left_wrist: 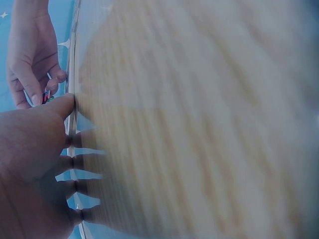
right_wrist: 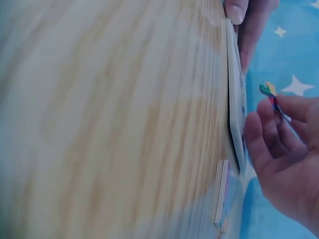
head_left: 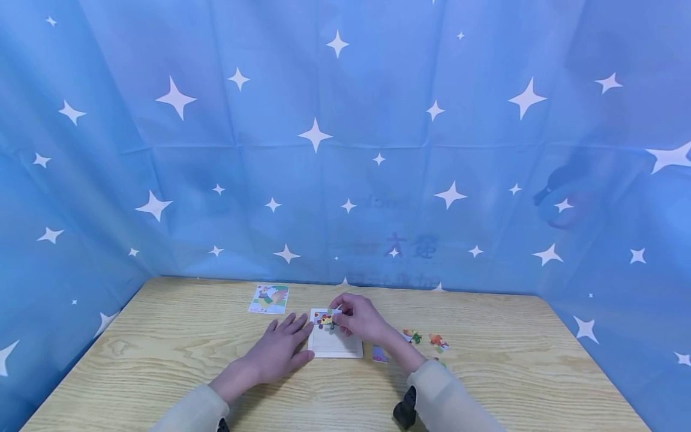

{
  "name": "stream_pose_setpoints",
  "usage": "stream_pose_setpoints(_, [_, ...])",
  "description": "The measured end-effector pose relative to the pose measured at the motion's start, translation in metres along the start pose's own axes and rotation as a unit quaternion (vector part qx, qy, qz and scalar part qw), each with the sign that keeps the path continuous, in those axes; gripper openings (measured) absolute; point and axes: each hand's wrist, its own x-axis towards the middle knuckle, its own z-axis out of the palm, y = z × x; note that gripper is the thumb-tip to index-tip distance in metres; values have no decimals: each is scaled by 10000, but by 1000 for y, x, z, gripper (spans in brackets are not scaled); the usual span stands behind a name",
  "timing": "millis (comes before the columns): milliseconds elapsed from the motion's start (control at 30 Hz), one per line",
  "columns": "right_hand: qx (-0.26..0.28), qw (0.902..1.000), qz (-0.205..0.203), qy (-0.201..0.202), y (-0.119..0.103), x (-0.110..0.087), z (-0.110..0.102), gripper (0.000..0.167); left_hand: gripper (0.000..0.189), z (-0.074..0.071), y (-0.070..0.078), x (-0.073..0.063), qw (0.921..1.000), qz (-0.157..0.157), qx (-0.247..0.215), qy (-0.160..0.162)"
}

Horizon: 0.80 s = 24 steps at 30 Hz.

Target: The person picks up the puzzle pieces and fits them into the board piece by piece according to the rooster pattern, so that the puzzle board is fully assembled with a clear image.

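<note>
A white puzzle tray (head_left: 337, 347) lies on the table in front of me. My left hand (head_left: 278, 354) rests palm down with its fingers spread, fingertips and thumb at the tray's left edge. Over the tray's upper part, my right hand (head_left: 360, 317) pinches a small colourful puzzle piece (right_wrist: 272, 97) between thumb and fingers, tilted up from the tray in the right wrist view. Bright red and yellow picture parts (head_left: 323, 318) show at the tray's upper left, partly overlapped by the right fingers.
A picture card (head_left: 269, 299) lies at the back left. Loose puzzle pieces (head_left: 412, 336) and another orange piece (head_left: 438, 342) are scattered right of the tray. A purple piece (head_left: 380, 354) sits close to the tray's right side. Behind the wooden table (head_left: 518, 360) hangs a blue starry curtain (head_left: 378, 90).
</note>
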Motion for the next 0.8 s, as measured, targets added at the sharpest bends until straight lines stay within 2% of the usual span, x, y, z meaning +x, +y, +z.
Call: stream_pose_setpoints(800, [658, 9977, 132, -10, -2, 2, 7, 9, 62, 1, -1, -1, 10000, 57, -62, 0])
